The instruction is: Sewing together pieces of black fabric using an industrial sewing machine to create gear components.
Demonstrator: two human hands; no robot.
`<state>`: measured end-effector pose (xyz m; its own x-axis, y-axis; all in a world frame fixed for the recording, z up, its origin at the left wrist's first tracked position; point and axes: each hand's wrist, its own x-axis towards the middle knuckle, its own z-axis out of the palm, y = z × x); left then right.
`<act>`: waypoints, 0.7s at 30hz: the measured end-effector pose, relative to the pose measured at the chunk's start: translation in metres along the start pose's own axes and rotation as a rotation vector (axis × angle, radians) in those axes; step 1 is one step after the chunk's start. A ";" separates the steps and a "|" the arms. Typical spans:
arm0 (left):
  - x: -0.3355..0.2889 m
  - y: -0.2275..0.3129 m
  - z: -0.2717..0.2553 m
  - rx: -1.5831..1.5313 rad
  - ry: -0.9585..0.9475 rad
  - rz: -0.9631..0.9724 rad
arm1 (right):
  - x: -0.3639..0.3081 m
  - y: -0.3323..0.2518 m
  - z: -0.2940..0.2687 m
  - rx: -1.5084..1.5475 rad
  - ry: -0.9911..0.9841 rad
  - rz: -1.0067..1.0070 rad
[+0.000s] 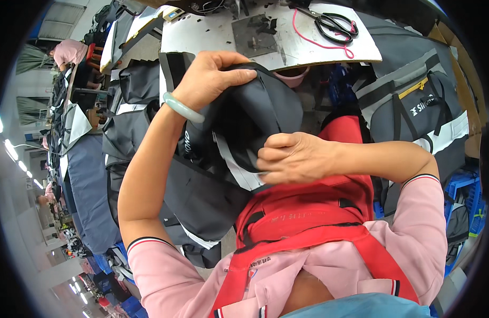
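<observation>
A dark grey and black fabric bag (pixel 279 103) hangs open in front of me, just off the table's near edge. My left hand (pixel 215 77), with a pale green bangle (pixel 183 108) on its wrist, is closed over the bag's far rim, thumb on top. At the near right rim my right hand (pixel 297 158) is curled into a fist on the fabric; its fingertips are hidden. Between the two hands the bag's dark inside shows. A white strip (pixel 231 161) runs along its lower left side, above my red apron (pixel 302 209).
On the white table (pixel 202 34) lie black-handled scissors (pixel 334 26), a pink cord (pixel 308 40) and a dark metal plate (pixel 254 34). Grey bag pieces (pixel 202 196) pile at the left. Another grey bag (pixel 414 98) with a yellow zip lies right. Someone in pink (pixel 70 52) sits far left.
</observation>
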<state>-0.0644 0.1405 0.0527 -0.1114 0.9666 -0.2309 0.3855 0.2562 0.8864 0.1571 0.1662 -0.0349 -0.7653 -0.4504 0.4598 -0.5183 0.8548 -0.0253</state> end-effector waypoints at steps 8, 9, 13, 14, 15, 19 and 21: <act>0.003 0.000 0.027 0.171 -0.033 0.011 | -0.035 -0.009 0.006 0.581 -0.104 0.189; 0.001 0.002 0.024 0.163 -0.048 0.014 | -0.031 -0.009 -0.007 0.564 -0.086 0.219; -0.002 0.007 0.011 0.104 0.015 0.024 | -0.011 0.003 -0.052 1.290 0.174 0.439; -0.003 0.007 0.009 0.070 0.004 0.019 | -0.002 0.008 -0.056 1.311 0.293 0.549; -0.003 0.007 0.007 0.027 -0.018 0.039 | 0.001 0.014 -0.062 1.433 0.379 0.673; -0.002 0.004 0.003 0.041 0.031 0.028 | 0.009 0.077 -0.063 0.393 0.712 0.773; 0.001 0.002 0.003 0.034 0.037 0.058 | 0.013 0.103 -0.049 0.724 0.559 0.856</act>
<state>-0.0614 0.1418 0.0531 -0.1215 0.9789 -0.1644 0.4232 0.2009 0.8835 0.1121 0.2610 0.0122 -0.7852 0.5013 0.3635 -0.1612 0.4013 -0.9016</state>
